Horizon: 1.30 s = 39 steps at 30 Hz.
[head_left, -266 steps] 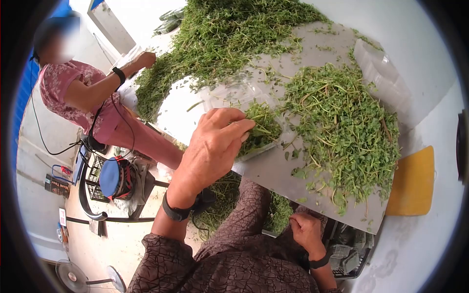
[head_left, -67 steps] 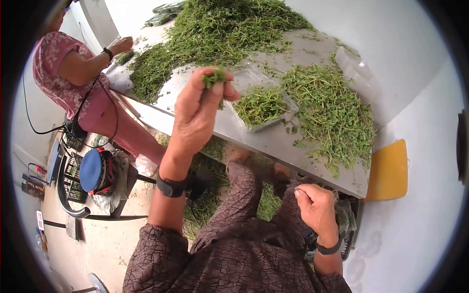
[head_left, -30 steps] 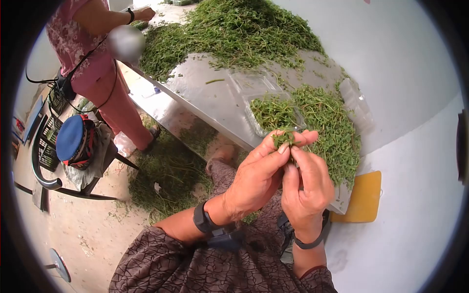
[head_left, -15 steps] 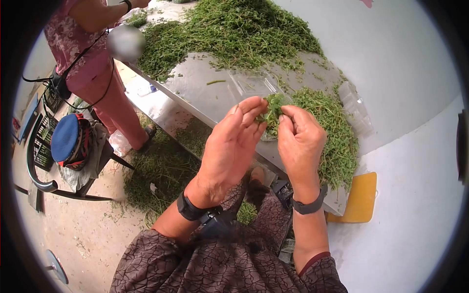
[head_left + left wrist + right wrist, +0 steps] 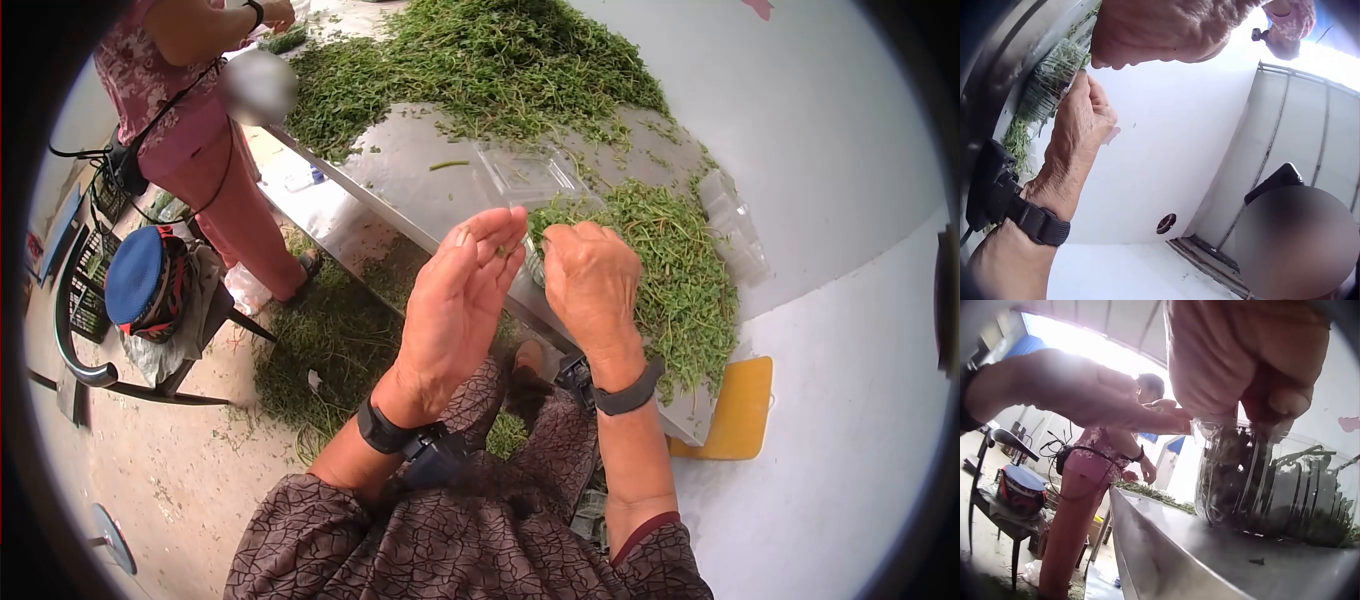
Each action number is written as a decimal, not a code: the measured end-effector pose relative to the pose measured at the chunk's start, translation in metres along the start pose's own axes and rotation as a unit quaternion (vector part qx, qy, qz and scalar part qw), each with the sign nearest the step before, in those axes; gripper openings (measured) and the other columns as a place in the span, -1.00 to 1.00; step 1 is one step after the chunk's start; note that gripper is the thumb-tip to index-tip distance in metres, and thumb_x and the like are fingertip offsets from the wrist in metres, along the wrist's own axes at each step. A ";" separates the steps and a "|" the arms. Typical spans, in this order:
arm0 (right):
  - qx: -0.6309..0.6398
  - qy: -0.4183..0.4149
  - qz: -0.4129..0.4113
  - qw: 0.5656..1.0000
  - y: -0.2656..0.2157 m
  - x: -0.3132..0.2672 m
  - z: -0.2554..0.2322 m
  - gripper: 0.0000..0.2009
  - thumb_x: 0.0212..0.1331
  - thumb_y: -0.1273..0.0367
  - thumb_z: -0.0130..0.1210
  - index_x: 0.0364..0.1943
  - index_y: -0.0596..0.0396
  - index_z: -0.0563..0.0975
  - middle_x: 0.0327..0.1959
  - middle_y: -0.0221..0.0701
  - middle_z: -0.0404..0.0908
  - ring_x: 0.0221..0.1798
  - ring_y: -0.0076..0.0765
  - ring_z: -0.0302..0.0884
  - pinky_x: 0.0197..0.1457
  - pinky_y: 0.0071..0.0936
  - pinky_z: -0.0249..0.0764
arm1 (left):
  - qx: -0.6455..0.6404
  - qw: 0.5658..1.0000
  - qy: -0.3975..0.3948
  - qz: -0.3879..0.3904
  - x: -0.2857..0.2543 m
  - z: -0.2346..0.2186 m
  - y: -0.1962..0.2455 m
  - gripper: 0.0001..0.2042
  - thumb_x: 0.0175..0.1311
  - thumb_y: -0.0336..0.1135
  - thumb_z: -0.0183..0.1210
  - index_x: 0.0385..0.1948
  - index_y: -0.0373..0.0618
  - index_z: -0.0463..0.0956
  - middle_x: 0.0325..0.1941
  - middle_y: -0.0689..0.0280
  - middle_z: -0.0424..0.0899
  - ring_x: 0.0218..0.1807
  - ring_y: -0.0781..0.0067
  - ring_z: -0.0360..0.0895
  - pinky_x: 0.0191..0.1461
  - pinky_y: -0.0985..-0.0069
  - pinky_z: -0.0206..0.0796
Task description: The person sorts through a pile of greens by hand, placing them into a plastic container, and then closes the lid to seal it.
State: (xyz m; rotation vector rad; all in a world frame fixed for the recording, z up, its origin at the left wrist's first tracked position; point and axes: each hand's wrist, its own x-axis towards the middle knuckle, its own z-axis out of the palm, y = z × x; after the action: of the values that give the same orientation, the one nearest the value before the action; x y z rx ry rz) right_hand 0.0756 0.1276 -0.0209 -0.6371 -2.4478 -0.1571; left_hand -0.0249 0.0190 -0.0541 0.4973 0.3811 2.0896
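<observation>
My left hand (image 5: pixel 455 310) is raised in front of the table with its palm turned inward and fingers straight. A small green bit (image 5: pixel 501 251) clings to its fingers. My right hand (image 5: pixel 595 290) is curled, back upward, over the clear plastic box (image 5: pixel 1235 481) of cut green sprigs. In the right wrist view its fingertips (image 5: pixel 1291 400) come down right at the box's top; the sprigs it pinches are mostly hidden by the fingers. The box's open lid (image 5: pixel 530 172) lies behind the hands. A loose pile of greens (image 5: pixel 680 290) lies right of the box.
A big heap of greens (image 5: pixel 520 70) covers the back of the metal table (image 5: pixel 420 140). Another person (image 5: pixel 190 120) stands at the left. A chair (image 5: pixel 90 375) holds a blue-topped bag (image 5: pixel 140 280). More clear lids (image 5: pixel 730 230) lean by the wall, above a yellow board (image 5: pixel 735 410).
Both hands were together working a small bunch of greens. They have parted: the left stays raised, fingers straight, and the right has turned over and carried the sprigs to the box.
</observation>
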 end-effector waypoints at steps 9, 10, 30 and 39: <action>0.019 0.035 -0.008 0.999 -0.006 -0.002 -0.028 -0.83 -0.04 0.36 0.26 -0.34 0.09 0.63 -0.35 -0.20 0.61 -0.28 -0.10 0.53 -0.26 -0.24 0.48 | 0.042 0.999 0.002 0.026 -0.001 -0.009 0.008 -0.62 0.48 -0.21 -0.20 0.14 -0.32 0.30 0.29 0.03 0.37 0.39 0.19 0.24 0.49 0.27 -0.01; 0.023 0.059 -0.003 0.998 -0.004 -0.004 -0.031 -0.79 -0.05 0.36 0.27 -0.28 0.09 0.65 -0.25 -0.18 0.65 -0.24 -0.11 0.54 -0.22 -0.26 0.50 | 0.047 0.998 -0.001 0.034 -0.001 -0.010 0.009 -0.62 0.48 -0.21 -0.19 0.13 -0.33 0.31 0.29 0.02 0.37 0.38 0.19 0.25 0.48 0.27 0.00; 0.118 0.033 -0.036 0.992 0.002 -0.031 -0.030 -0.72 -0.01 0.43 0.23 -0.16 0.18 0.59 -0.23 -0.27 0.68 -0.01 -0.13 0.50 0.13 -0.19 0.31 | 0.449 0.883 -0.036 0.134 0.011 -0.013 0.004 -0.72 0.44 -0.35 -0.12 0.03 -0.22 0.49 0.21 0.16 0.51 0.29 0.35 0.36 0.35 0.44 0.12; 0.129 0.073 0.003 0.989 0.003 -0.066 -0.042 -0.63 0.04 0.42 0.22 -0.01 0.20 0.55 -0.11 -0.25 0.66 0.06 -0.12 0.47 0.17 -0.19 0.30 | 0.691 0.676 -0.127 0.222 0.026 -0.020 0.000 -0.74 0.38 -0.33 -0.04 -0.07 -0.24 0.55 0.16 0.10 0.53 0.36 0.05 0.29 0.40 0.21 0.10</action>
State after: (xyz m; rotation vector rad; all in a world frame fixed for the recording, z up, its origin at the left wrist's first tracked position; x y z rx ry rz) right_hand 0.1453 0.0929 -0.0246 -0.5008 -2.2751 0.1117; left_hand -0.0479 0.0397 -0.0666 1.8756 1.8457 1.7057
